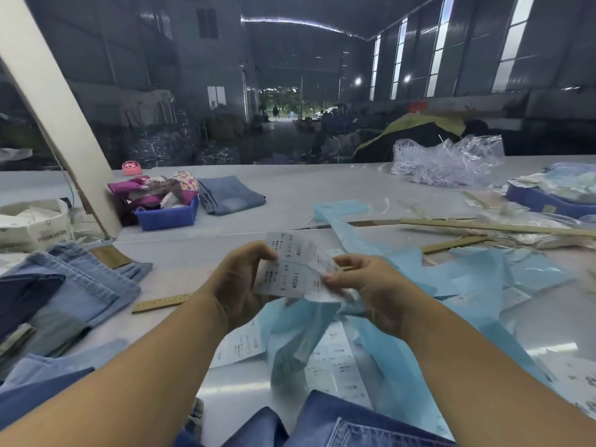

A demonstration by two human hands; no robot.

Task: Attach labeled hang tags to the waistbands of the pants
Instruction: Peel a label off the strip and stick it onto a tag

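A: What's readable on the label sheet?
B: "1103#" and "S", printed sideways. Thin white paper, creased, held above the table mid-front; long axis runs near-left to far-right.

A: Hands?
B: Left hand curled round its left edge, right hand pinching the right edge, thumb on top.

A: Under them?
B: Pale blue backing paper, crumpled, w/ more label strips reading "1103#" and "XL", near the front edge.

A: Pants?
B: Light denim jeans w/ a tan leather patch, front-left; darker denim at the front edge. Wooden ruler beside the jeans. Blue plastic bin far left.
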